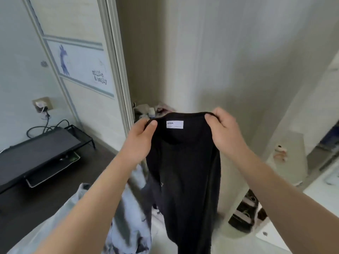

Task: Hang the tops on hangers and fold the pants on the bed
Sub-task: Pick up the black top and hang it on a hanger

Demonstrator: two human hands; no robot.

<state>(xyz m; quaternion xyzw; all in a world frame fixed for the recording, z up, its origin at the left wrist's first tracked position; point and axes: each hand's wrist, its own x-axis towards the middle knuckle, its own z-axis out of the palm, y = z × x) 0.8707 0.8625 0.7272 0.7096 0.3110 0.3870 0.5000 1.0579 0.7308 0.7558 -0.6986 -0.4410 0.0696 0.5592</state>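
A black top (185, 171) hangs in front of me, held up by its neckline, with a white label (174, 124) showing just below the collar. My left hand (141, 138) pinches the left end of the neckline. My right hand (222, 129) grips the right end, fingers curled over the edge. The fabric drops straight down between my forearms. A pale blue tie-dye garment (128, 217) lies bunched below my left forearm. No hanger shows in this view.
A dark desk (45, 195) at the left carries a black monitor on a stand (36, 154) and cables. A white wardrobe door (82, 70) with a blue drawing stands behind. A black and white shoe (245, 211) lies on the light floor at the right.
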